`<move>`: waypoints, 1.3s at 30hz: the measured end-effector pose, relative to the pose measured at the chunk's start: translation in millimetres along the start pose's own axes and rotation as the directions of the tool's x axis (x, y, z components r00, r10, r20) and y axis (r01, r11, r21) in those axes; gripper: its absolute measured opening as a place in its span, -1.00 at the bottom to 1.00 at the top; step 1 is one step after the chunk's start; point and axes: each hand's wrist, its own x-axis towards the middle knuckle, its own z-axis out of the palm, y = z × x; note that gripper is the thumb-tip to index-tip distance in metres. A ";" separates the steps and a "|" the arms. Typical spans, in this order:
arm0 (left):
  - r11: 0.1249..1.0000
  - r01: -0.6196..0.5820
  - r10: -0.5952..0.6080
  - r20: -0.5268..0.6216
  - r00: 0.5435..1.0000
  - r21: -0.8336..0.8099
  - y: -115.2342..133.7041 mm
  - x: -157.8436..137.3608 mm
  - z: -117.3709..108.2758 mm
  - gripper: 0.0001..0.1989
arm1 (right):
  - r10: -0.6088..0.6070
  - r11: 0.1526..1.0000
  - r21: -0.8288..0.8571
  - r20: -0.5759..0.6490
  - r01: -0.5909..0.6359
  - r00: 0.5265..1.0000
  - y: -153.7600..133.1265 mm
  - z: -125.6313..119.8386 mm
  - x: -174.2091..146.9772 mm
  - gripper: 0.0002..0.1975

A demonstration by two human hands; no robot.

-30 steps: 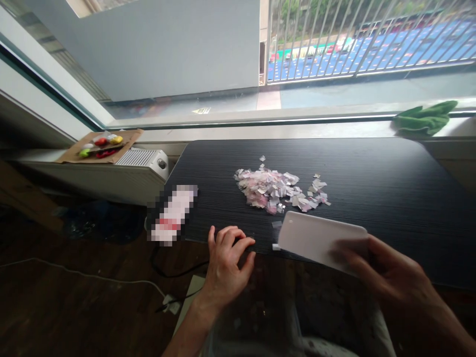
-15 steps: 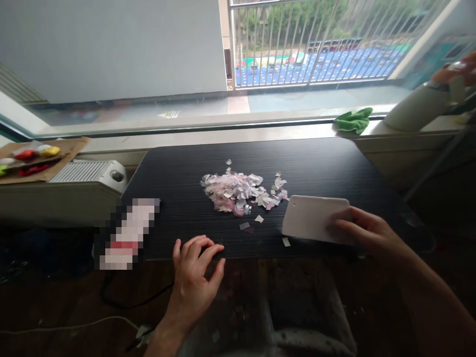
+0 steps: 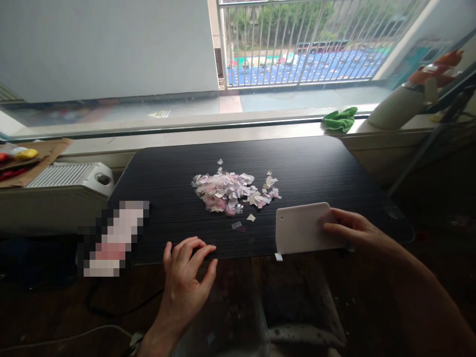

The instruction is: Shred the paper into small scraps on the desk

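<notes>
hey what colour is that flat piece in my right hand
The flat piece in your right hand is plain off-white, best seen in the head view.

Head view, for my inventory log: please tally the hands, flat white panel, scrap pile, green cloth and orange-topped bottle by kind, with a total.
Hands: 2 (left hand, right hand)
White panel: 1
Scrap pile: 1
Green cloth: 1
Orange-topped bottle: 1
Total: 6

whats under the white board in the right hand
A small white scrap shows at the lower left corner of the white board, by the near edge of the table. Anything directly under the board is covered and cannot be seen.
</notes>
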 end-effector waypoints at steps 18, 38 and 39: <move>0.991 0.128 -0.126 0.070 0.990 -0.029 14.6 2.6 -5.8 -0.82 | -0.254 0.947 -0.230 -0.107 0.224 0.961 0.1 67.5 -10.8 -0.78; 0.981 0.183 -0.178 0.079 0.981 -0.059 16.1 2.9 -3.8 -0.79 | -0.228 0.970 -0.109 -0.108 0.216 0.968 6.4 82.3 0.1 -0.78; 0.981 0.183 -0.177 0.082 0.981 -0.061 16.0 3.0 -4.1 -0.79 | -0.222 0.971 -0.113 -0.107 0.210 0.969 6.8 82.2 -0.4 -0.79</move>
